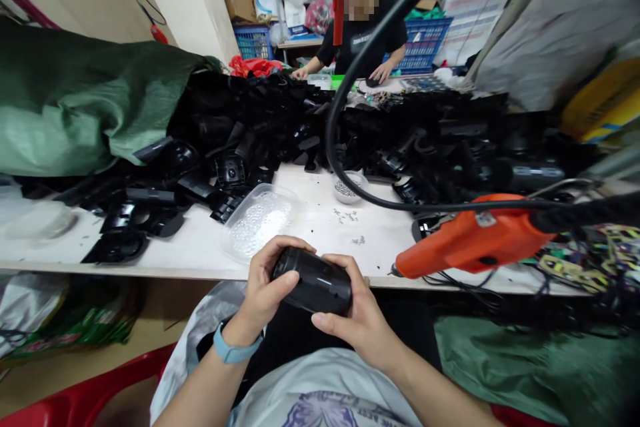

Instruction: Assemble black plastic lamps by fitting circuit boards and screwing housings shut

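Observation:
A black cylindrical plastic housing [315, 281] is held in front of my body, just off the table's near edge. My left hand [270, 280] wraps round its left end with the thumb on top. Round the right end curl the fingers of my right hand [357, 310], its thumb along the near side. Beyond them stands a clear plastic tub [257, 220] of small shiny clear pieces. Farther back is a small bowl of screws [349, 187], with loose screws [357, 239] scattered nearby. An orange electric screwdriver [465, 237] hangs to the right, apart from my hands.
A heap of black plastic parts [280, 120] spreads across the white table [320, 207]. A black cable [333, 127] loops down before me. Green sacking [75, 100] bulges at left; wired parts [585, 260] lie at right. Opposite, a person [367, 40] works with both hands on the table.

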A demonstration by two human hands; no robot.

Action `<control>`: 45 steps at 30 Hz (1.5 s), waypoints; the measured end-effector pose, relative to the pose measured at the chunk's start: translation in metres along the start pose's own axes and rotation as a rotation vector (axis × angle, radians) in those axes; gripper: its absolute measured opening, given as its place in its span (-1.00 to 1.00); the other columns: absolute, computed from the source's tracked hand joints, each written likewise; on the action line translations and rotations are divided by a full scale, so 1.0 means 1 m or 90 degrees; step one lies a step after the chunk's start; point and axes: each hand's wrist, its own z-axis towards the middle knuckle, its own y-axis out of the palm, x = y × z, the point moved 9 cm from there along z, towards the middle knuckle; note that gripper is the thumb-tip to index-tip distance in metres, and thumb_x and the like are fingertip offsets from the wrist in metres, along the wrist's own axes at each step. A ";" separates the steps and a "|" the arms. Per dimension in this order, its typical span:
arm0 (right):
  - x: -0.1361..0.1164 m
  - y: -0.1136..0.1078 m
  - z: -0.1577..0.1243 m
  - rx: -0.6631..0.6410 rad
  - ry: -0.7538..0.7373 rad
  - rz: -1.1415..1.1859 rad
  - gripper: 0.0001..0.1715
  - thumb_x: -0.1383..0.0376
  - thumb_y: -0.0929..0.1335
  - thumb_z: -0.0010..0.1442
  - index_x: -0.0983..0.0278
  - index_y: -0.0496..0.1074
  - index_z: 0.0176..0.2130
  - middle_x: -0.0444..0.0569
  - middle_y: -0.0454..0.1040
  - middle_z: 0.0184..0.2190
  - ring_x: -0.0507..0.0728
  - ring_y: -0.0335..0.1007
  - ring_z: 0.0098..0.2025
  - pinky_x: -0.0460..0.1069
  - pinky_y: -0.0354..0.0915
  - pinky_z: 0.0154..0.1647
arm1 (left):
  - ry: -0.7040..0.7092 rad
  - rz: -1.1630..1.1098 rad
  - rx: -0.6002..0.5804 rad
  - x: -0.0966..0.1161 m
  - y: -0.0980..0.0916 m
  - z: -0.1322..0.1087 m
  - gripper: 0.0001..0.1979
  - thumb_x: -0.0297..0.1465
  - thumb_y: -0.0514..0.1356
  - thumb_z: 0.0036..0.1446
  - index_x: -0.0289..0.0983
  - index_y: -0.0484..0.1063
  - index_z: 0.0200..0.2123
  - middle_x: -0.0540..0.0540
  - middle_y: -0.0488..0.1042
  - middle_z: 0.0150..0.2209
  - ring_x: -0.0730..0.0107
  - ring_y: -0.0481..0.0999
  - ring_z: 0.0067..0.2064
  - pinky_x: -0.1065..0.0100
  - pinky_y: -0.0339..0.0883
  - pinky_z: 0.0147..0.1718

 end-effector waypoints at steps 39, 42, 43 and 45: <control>-0.044 -0.013 0.003 -0.014 -0.132 -0.280 -0.15 0.24 0.63 -0.03 0.11 0.35 0.19 -0.02 0.51 0.09 0.22 0.49 0.12 0.14 0.38 0.21 | -0.053 0.117 -0.106 0.012 0.007 -0.006 -0.40 -0.29 0.57 -0.12 -0.14 0.56 0.03 -0.19 0.58 0.05 -0.05 0.53 0.10 0.09 0.39 0.09; -0.050 -0.011 0.002 0.023 -0.147 -0.286 -0.20 0.26 0.62 -0.08 0.14 0.41 0.13 -0.02 0.55 0.03 0.22 0.51 0.06 0.14 0.42 0.17 | -0.093 0.072 -0.096 -0.003 0.004 -0.009 -0.40 -0.28 0.57 -0.15 -0.18 0.57 0.01 -0.20 0.59 0.03 -0.04 0.55 0.06 0.12 0.39 0.07; -0.046 -0.014 0.005 0.047 -0.109 -0.275 -0.25 0.21 0.63 -0.08 0.14 0.44 0.08 -0.04 0.57 -0.01 0.21 0.53 0.02 0.13 0.45 0.13 | -0.125 0.035 -0.088 -0.011 0.003 -0.009 -0.42 -0.22 0.55 -0.10 -0.19 0.56 0.02 -0.21 0.59 0.03 -0.03 0.55 0.05 0.13 0.40 0.05; -0.024 -0.019 0.014 0.072 0.053 -0.179 -0.45 0.02 0.57 0.03 0.20 0.50 -0.06 -0.04 0.61 -0.19 0.17 0.57 -0.18 0.06 0.54 -0.11 | -0.179 -0.068 -0.064 -0.025 0.003 -0.008 -0.38 -0.04 0.44 0.02 -0.20 0.54 0.10 -0.25 0.58 0.07 -0.08 0.53 0.11 0.11 0.39 0.08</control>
